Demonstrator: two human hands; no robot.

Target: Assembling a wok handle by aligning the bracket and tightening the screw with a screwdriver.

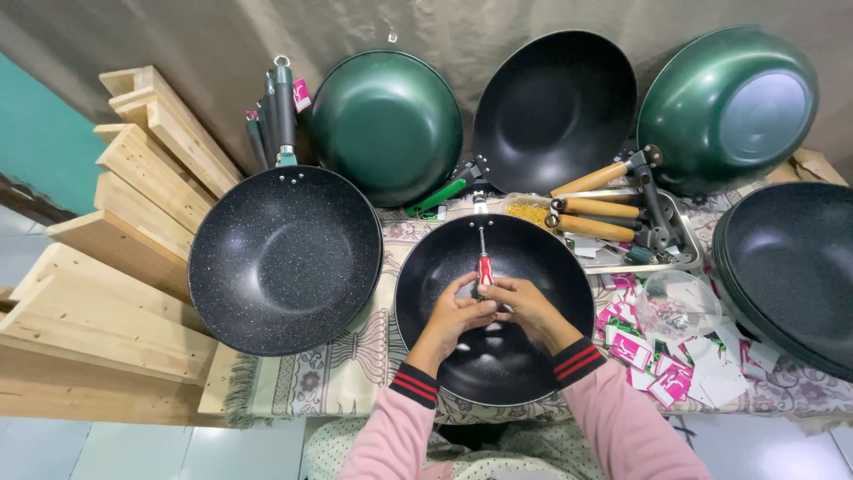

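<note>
Far wall (pixel 222 53) was dull grey-brown, evenly lit, teal patch (pixel 40 133) at far left. Pale wooden stepped frames (pixel 115 267) leaned on the left. Floor (pixel 133 449) was light grey tile. Table wore a patterned, fringed cloth (pixel 338 373).

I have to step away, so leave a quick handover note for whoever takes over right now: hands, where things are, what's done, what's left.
Left hand and right hand: both grip a red-handled screwdriver over the black wok at the table's near edge, tip pointing at the far rim.
Handles: wooden handles lie in a metal tray to the right, beside a small tub of screws.
Done: the speckled pan on the left already has its handle.
Left: this wok shows no handle yet; more pans stacked at right.
</note>
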